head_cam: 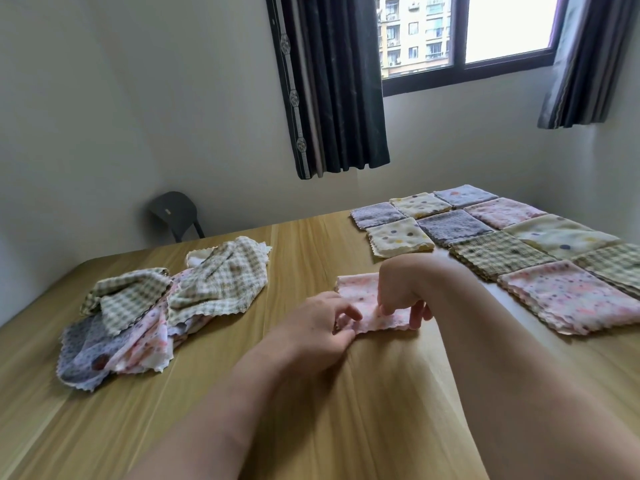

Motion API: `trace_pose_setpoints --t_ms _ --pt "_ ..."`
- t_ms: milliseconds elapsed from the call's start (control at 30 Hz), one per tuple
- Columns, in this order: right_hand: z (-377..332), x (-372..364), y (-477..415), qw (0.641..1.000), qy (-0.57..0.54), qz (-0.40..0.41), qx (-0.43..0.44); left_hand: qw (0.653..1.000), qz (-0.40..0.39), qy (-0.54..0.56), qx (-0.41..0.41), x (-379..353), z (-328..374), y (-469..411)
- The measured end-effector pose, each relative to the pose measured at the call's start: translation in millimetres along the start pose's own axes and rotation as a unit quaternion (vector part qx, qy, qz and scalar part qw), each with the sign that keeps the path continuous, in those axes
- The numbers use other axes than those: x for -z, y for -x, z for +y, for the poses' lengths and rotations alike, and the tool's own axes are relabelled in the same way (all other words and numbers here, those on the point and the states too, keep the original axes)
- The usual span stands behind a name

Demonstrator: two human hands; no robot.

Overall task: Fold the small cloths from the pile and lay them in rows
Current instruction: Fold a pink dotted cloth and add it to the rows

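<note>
A small pink dotted cloth (363, 299) lies folded on the wooden table (311, 244), in front of me at the middle. My left hand (318, 327) pinches its near left corner. My right hand (401, 289) hangs over it from above, and its fingertips pinch the near right edge. To the left sits the pile of unfolded cloths (156, 306): checked green, grey dotted, pink. On the right, folded cloths (498, 251) lie side by side in rows, the nearest one pink (571, 299).
A dark chair (176, 213) stands behind the table's far left edge. Behind the table are a wall, dark curtains (332, 91) and a window. Bare wood shows between the pile and the rows and along the near edge.
</note>
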State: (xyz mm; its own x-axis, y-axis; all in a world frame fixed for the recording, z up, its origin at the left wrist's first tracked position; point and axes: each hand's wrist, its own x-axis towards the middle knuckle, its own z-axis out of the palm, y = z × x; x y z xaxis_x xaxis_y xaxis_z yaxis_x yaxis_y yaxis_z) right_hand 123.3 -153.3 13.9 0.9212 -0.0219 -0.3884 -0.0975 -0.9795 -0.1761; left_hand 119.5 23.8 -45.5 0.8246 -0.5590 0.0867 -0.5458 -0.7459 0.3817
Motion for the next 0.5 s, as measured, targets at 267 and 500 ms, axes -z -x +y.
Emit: trace_pose_setpoints --t_ms 267,500 --pt "16 7 -4 0.994 0.109 0.01 -0.031 0.994 -0.068 -0.071 -0.045 -24 6 -5" --pt "38 10 -11 0.993 0.104 0.01 -0.05 0.988 -0.084 -0.118 -0.053 -36 22 -26"
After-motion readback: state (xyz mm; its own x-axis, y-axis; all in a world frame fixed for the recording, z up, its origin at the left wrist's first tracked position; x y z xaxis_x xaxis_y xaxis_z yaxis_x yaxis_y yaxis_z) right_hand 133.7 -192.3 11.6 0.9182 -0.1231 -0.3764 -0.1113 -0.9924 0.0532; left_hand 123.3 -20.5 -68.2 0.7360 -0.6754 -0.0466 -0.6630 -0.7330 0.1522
